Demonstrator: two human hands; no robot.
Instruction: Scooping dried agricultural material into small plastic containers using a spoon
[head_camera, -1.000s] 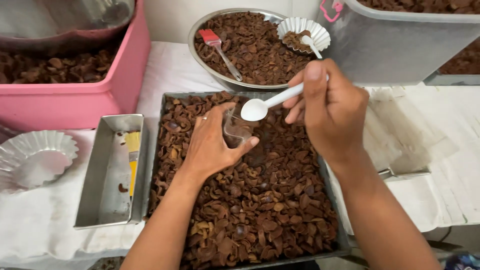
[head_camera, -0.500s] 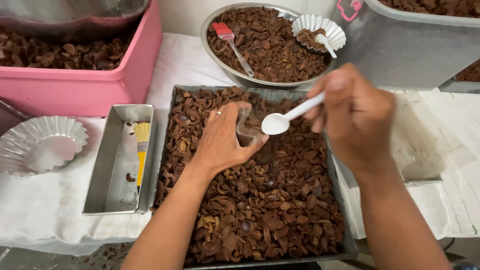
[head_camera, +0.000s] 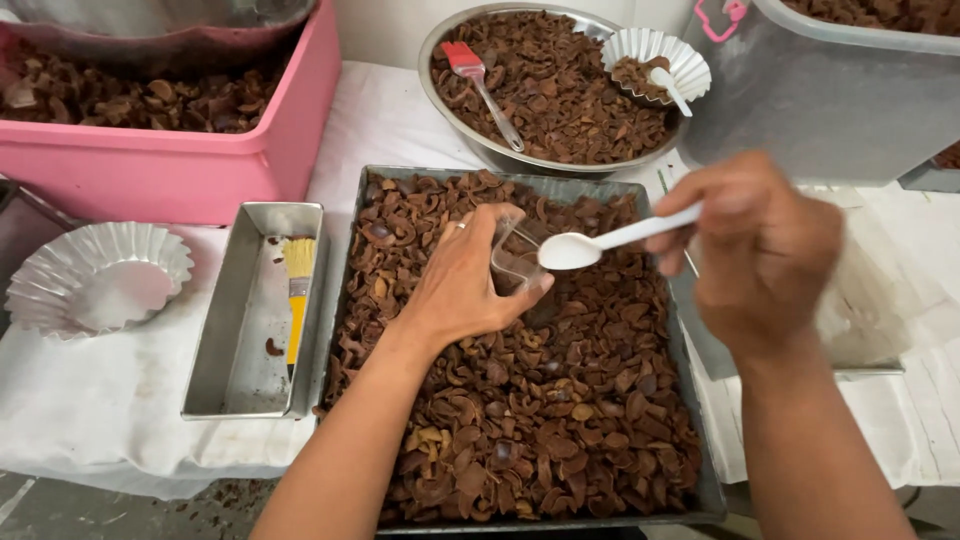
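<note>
My left hand (head_camera: 465, 285) grips a small clear plastic cup (head_camera: 515, 258) and rests on the brown shell pieces that fill a metal tray (head_camera: 690, 400) in front of me. My right hand (head_camera: 760, 250) holds a white plastic spoon (head_camera: 600, 243) by its handle. The spoon's bowl hovers just over the mouth of the cup. The right hand is blurred from motion.
A narrow metal pan (head_camera: 235, 340) with a yellow brush (head_camera: 297, 290) lies left of the tray, beside a fluted foil cup (head_camera: 95, 275). Behind stand a pink tub (head_camera: 200, 170), a round steel bowl (head_camera: 450, 130) with a red brush (head_camera: 480, 80), and a grey bin (head_camera: 830, 100).
Both hands have shifted slightly toward me and to the right over the tray. The spoon stays at the cup's mouth, and the view has tilted down a little.
</note>
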